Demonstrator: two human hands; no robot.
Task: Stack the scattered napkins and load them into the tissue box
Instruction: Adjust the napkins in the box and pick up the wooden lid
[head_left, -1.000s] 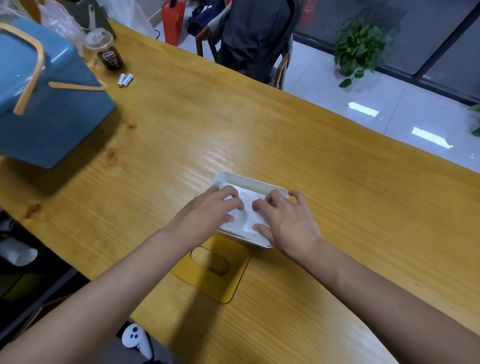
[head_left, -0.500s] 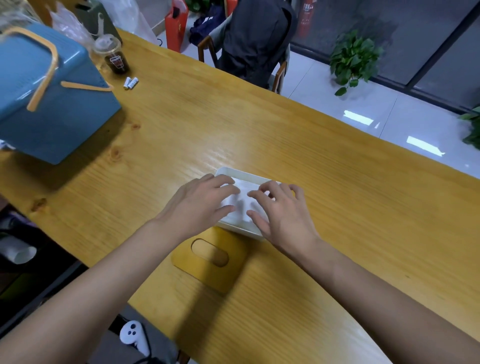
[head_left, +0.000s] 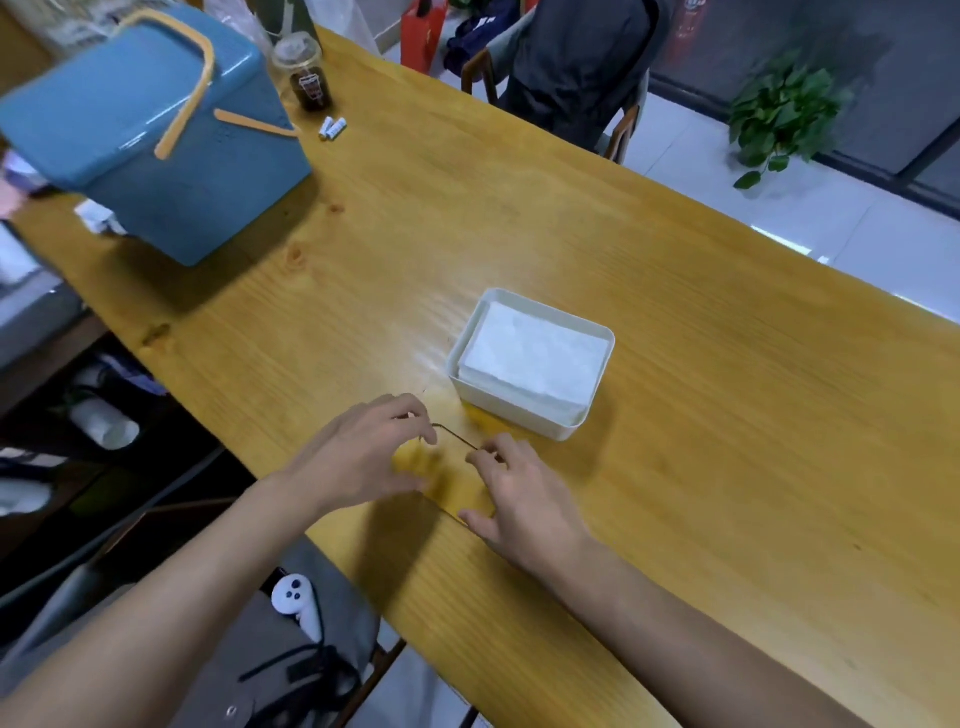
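Napkins: a squared white stack (head_left: 535, 353) lies flat inside the tissue box (head_left: 519, 423), filling it nearly to the rim; none shows loose on the table (head_left: 701, 441).
Tissue box: white and open-topped, it stands mid-table at 1 o'clock from the hands, just beyond them.
Lid: a yellow wooden panel (head_left: 452, 467), blurred, lies between the two hands, its far edge apparently tipped up off the wood.
Left hand: at 9 o'clock of the lid (head_left: 363, 457), fingers curled over its far edge and thumb tucked near, seemingly pinching it.
Right hand: at 3 o'clock of the lid (head_left: 524, 509), fingers hooked on the far edge and thumb spread to the near side.
Reading: loading looks done; one hand on each side likely keeps the lid level for capping.
Backdrop: a blue basket (head_left: 156, 135) at 10 o'clock.
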